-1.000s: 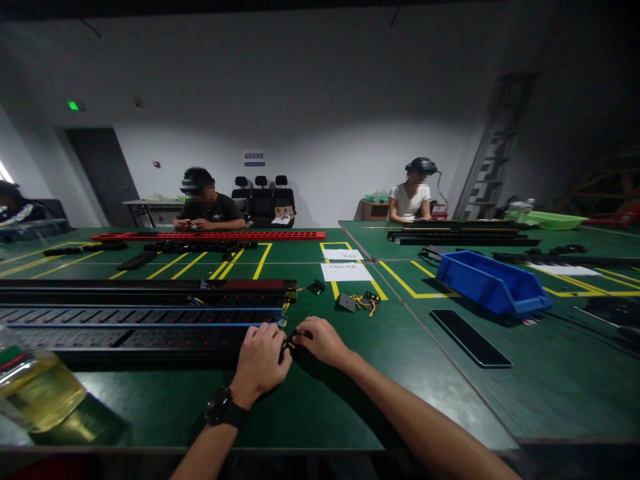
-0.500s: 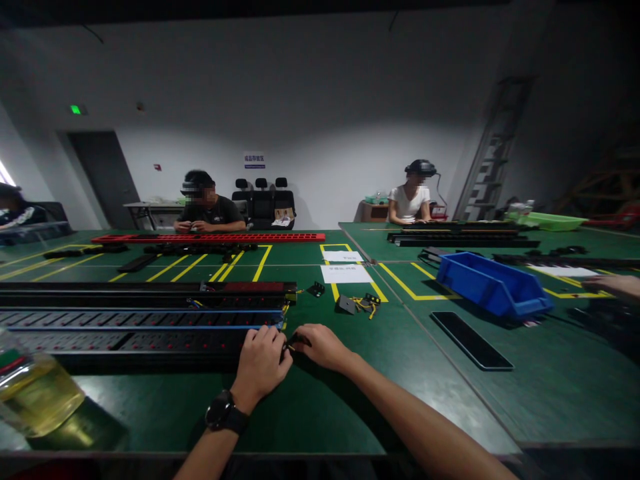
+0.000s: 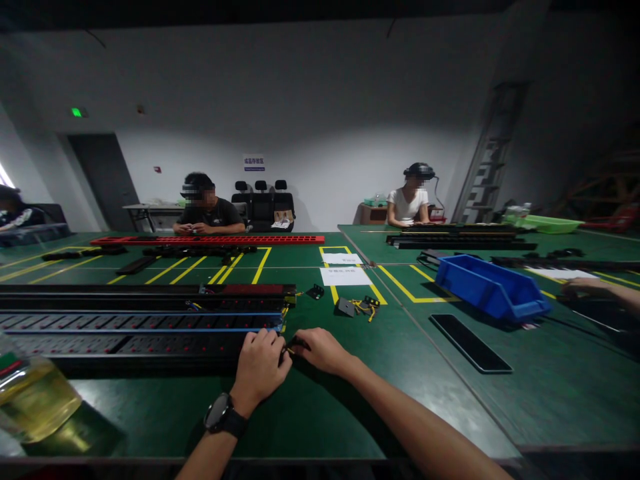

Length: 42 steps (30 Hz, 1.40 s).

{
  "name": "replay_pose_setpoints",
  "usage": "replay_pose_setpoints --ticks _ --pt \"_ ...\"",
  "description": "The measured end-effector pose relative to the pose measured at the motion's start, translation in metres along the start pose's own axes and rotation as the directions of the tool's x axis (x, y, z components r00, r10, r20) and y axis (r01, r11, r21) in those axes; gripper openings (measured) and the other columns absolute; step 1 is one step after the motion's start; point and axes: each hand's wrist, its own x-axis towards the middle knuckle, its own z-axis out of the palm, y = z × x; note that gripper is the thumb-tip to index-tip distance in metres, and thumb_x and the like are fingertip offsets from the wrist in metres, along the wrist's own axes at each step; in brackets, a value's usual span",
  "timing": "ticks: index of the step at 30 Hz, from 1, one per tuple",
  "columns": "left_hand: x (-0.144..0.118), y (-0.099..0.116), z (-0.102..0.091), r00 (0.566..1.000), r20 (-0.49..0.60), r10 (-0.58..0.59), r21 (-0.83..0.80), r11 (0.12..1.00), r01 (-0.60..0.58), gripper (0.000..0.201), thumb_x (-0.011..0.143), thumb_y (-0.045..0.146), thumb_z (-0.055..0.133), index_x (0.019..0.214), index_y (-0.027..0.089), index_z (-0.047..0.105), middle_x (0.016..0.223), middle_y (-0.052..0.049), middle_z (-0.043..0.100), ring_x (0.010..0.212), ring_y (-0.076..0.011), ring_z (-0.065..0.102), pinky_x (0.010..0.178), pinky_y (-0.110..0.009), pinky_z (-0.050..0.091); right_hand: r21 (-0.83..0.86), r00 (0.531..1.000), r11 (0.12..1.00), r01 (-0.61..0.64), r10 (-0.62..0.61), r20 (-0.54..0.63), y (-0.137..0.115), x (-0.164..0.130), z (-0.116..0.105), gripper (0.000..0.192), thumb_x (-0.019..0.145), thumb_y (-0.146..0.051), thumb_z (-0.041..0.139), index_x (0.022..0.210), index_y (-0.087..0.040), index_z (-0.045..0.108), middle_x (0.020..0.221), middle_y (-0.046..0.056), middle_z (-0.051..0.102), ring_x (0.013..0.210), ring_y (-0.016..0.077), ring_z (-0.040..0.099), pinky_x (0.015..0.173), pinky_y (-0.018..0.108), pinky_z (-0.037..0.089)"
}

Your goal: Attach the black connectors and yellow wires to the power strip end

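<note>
while the bottle of yellow liquid (image 3: pixel 35 397) sits at the far left edge of the green surface (image 3: pixel 320 413), well away from the work, the long black power strip (image 3: pixel 125 343) runs in from the left and ends right at my hands. two more strips lie behind it, one with a blue edge (image 3: pixel 150 320), one with a red section near its end (image 3: pixel 250 290).

left hand (image 3: pixel 260 367): curled down over the near strip's right end, knuckles up, fingers closed; watch on the wrist. it meets the right hand at a small dark part with yellow wire (image 3: pixel 290 345). how much of the part the left fingers actually grip, cannot tell.

right hand (image 3: pixel 323 350): fingertips pinched on that same small part, just off the strip's end, palm down on the surface.

my read: fitting or wiring step at the strip's end, mid-way, part not yet seated. next move likely wants a steady left hand on the strip and a fine push or twist from the right fingers, kept in line with the end.

further right: loose bracket bits and yellow wires (image 3: pixel 363 305), two white sheets (image 3: pixel 345 275), a blue bin (image 3: pixel 493 287), a flat black plate (image 3: pixel 470 342). another person's hand (image 3: pixel 587 287) rests at the far right edge.
</note>
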Motion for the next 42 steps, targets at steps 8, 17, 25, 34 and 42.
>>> replay_pose_setpoints --ticks 8,17,25,34,42 --pt "0.0 -0.001 0.002 1.0 -0.006 0.002 0.0 1.0 -0.002 0.016 0.09 0.026 0.054 0.082 0.02 0.067 0.089 -0.007 0.068 0.091 -0.0265 0.057 0.081 -0.043 0.037 -0.017 0.999 1.0 -0.018 0.019 0.033 -0.003 -0.001 -0.003 0.017 0.097 -0.034 0.059 0.101 -0.022 0.07 0.095 0.004 0.075 0.086 0.0186 0.068 0.067 0.025 0.035" --pt "0.0 0.0 0.002 1.0 -0.018 0.003 0.005 1.0 -0.003 0.016 0.09 0.026 0.054 0.082 0.02 0.067 0.087 -0.007 0.067 0.09 -0.0262 0.057 0.08 -0.043 0.036 -0.021 0.999 1.0 -0.022 0.023 0.026 -0.002 -0.001 -0.002 0.016 0.097 -0.034 0.06 0.102 -0.022 0.07 0.094 0.004 0.075 0.085 0.0181 0.067 0.067 0.024 0.035" --pt "0.001 -0.001 0.004 0.999 -0.036 0.003 -0.004 1.0 -0.003 0.015 0.089 0.026 0.055 0.083 0.019 0.068 0.087 -0.007 0.068 0.09 -0.0263 0.057 0.08 -0.043 0.036 -0.002 1.0 1.0 -0.021 0.021 0.022 -0.004 -0.001 -0.005 0.016 0.096 -0.033 0.061 0.101 -0.022 0.071 0.091 0.003 0.075 0.082 0.0175 0.067 0.066 0.024 0.035" --pt "-0.001 -0.001 0.004 1.0 -0.028 0.004 0.013 1.0 -0.004 0.016 0.09 0.026 0.054 0.081 0.02 0.066 0.086 -0.007 0.067 0.089 -0.0264 0.058 0.081 -0.043 0.037 -0.037 0.999 0.999 -0.018 0.019 0.03 -0.002 -0.001 -0.003 0.015 0.095 -0.033 0.062 0.099 -0.021 0.07 0.094 0.004 0.075 0.083 0.0175 0.067 0.065 0.024 0.034" --pt "0.0 -0.001 0.004 0.999 -0.034 -0.003 -0.005 1.0 0.003 0.015 0.089 0.026 0.055 0.082 0.02 0.068 0.087 -0.007 0.068 0.089 -0.0266 0.058 0.08 -0.043 0.037 -0.051 0.996 0.998 -0.032 0.036 0.081 -0.003 -0.001 -0.019 0.02 0.099 -0.028 0.053 0.107 -0.023 0.071 0.101 0.005 0.075 0.093 0.0189 0.068 0.075 0.025 0.04"
